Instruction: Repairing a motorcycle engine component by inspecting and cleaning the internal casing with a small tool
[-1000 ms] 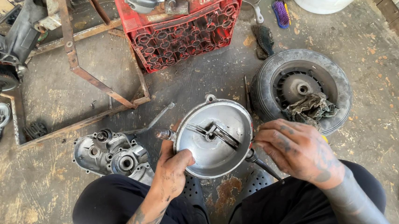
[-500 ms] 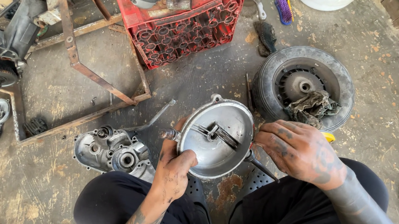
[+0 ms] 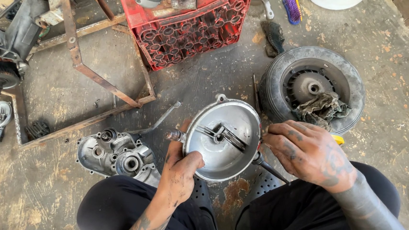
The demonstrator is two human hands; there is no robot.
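Head view looked down on a round grey metal cover (image 3: 224,138), dished like a shallow bowl, its inside smooth and dull, with a dark lever piece (image 3: 220,133) bolted across its middle and a small lug on the rim at 12 o'clock. It sat at the centre, held over the concrete floor (image 3: 398,95) between the person's knees. The left hand (image 3: 181,168) had its grip curled over the rim at 8 o'clock, thumb inside the dish. The right hand (image 3: 310,151) was closed at the 3 o'clock edge, fingers pressed together around a dark-handled tool (image 3: 268,166) that poked out below it. At 12 o'clock a red plastic crate (image 3: 191,35) carried an engine part on top. At 2 o'clock a small tyre (image 3: 312,86) held a crumpled dirty rag (image 3: 322,109) in its hub. At 9 o'clock lay a grey engine casing (image 3: 115,154)
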